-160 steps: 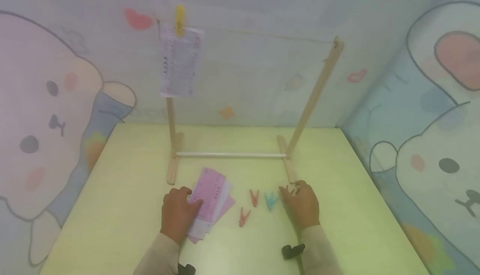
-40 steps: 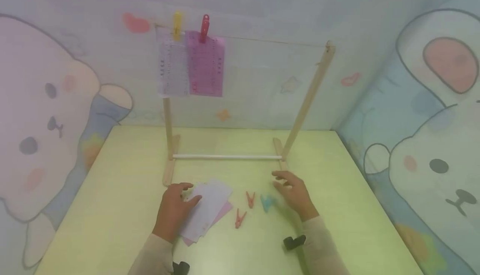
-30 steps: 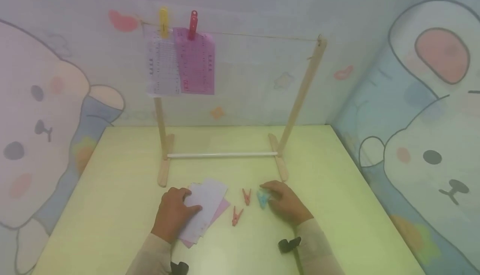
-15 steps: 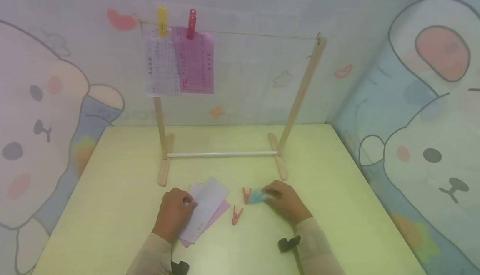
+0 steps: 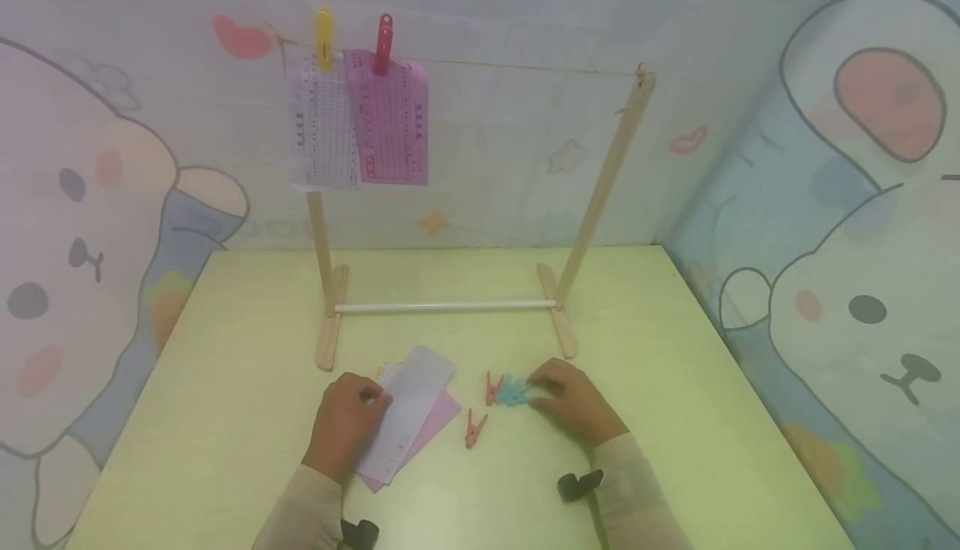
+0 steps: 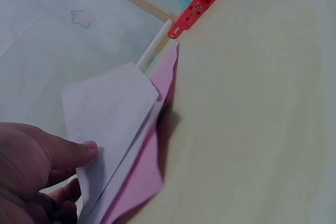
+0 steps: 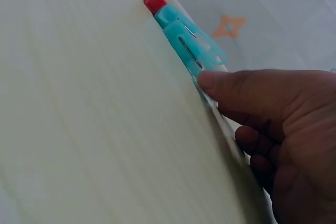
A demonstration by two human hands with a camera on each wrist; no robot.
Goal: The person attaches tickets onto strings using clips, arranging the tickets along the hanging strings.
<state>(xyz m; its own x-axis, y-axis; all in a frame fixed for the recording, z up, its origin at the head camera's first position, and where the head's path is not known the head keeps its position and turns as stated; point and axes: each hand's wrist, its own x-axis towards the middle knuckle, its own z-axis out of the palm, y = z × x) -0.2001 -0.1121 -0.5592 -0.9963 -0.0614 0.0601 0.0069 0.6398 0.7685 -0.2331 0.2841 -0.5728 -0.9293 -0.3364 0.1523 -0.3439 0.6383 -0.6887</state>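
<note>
My left hand [image 5: 347,423] pinches the top white paper slip [image 5: 412,404] of a small stack between thumb and fingers; its far end is raised in the left wrist view. Beneath it lie more white paper and a pink slip [image 5: 437,425]. My right hand [image 5: 579,402] pinches a light blue clothespin [image 5: 512,391] low over the table, with the thumb [image 7: 210,81] on its end. Just left of it is a red clothespin [image 5: 492,388], seemingly touching or nearly so. Another red clothespin [image 5: 474,430] lies nearer.
Behind the hands stands a wooden frame [image 5: 606,192] with a white crossbar [image 5: 442,307] and a string [image 5: 525,67]. A white slip [image 5: 318,129] hangs there by a yellow clothespin [image 5: 324,39], beside a pink slip [image 5: 393,129] under a red one. Patterned walls surround the table.
A pink slip now hangs from the string by a red clothespin. My right hand has reached the blue clothespin, pinched it and shifted it left. My left hand has closed on the top white slip.
</note>
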